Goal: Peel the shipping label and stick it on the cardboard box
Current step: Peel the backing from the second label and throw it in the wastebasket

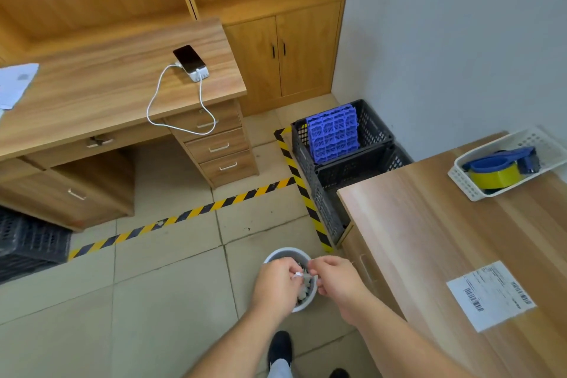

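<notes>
While both hands pinch a small crumpled white scrap (299, 276) over the round white waste bin (283, 253) at lower centre, the white rectangular shipping label (491, 294) lies flat on the light wood tabletop (414, 224) at lower right, long axis approx toward upper left. Right hand (336, 278) is nearer it than left hand (276, 284); nothing between. No cardboard box in view. White basket w/ blue tape dispenser (503, 164) sits further up.

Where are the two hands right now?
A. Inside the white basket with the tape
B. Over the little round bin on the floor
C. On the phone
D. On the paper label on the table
B: the left hand and right hand meet over the round bin on the floor, pinching a small white scrap between them.
</notes>
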`<state>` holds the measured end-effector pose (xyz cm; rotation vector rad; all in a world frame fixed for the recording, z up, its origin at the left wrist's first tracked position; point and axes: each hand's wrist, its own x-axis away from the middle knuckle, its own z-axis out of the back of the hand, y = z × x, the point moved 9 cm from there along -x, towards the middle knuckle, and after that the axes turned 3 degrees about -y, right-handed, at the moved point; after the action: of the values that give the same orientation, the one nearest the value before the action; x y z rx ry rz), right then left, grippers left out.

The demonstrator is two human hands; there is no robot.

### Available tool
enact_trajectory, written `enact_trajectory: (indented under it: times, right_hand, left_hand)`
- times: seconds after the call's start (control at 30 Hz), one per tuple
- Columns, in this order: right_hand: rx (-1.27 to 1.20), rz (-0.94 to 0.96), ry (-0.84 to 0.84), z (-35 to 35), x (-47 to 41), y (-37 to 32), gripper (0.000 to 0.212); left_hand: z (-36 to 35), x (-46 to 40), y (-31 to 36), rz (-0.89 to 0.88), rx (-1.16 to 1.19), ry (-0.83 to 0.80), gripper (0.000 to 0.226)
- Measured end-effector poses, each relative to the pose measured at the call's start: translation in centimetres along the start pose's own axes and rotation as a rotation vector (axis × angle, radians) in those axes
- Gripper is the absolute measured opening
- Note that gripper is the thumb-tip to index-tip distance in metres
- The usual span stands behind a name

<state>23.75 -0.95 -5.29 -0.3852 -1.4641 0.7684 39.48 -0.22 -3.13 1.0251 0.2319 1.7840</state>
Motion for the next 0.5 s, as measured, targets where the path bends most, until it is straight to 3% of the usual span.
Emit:
enact_trajectory:
  times: [0.2,0.5]
  right_hand:
    - [0.327,0.163,0.052,-1.6,-4.5,0.0,0.031]
    - [0.458,0.062,0.096,-1.8,-11.6,6.0,0.052]
  left_hand:
    - [-0.5,-5.0,-5.3,0.038,-0.046,0.046,0.014]
    - [-6.2,-12.5,-15.5,0.097,0.037,-0.009,0.028]
